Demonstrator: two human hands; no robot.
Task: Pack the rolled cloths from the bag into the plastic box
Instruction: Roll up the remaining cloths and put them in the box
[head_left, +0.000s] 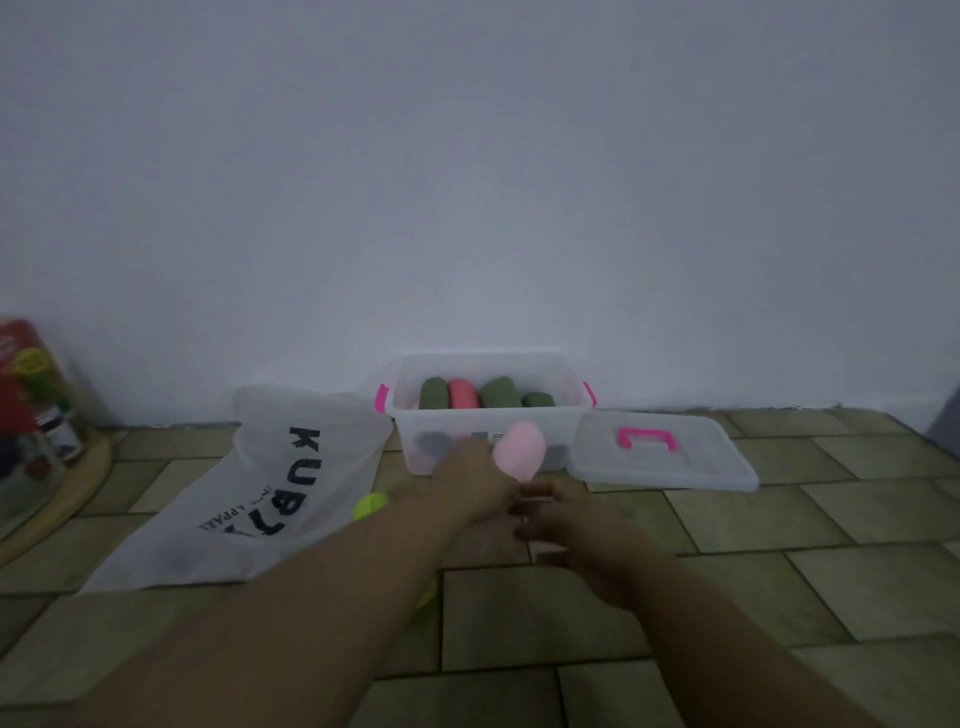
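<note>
Both bare forearms reach forward over the olive tiled floor (779, 571), the hands close together just in front of the clear plastic box with pink side latches (563, 421). The left hand (475, 480) grips the lower end of a pale pink rolled cloth (519, 449), holding it upright before the box's front wall. The right hand (569, 519) sits just beside and below it with its fingers curled; motion blur makes it impossible to tell whether it also touches the cloth. In the box, which stands against the white wall (467, 182), lie 3 olive-green rolled cloths (434, 392) and 1 coral-red rolled cloth (462, 395); darker shapes show faintly through its front. The clear lid with a pink handle (701, 462) rests on the floor touching the box's right side. A translucent white bag with black lettering (249, 509) lies flat to the left. A yellow-green item (370, 506) beside the bag is mostly hidden by the left forearm. At the far left, blurred red packaging (26, 395) on a round wooden tray (78, 483) is cut off by the frame.
</note>
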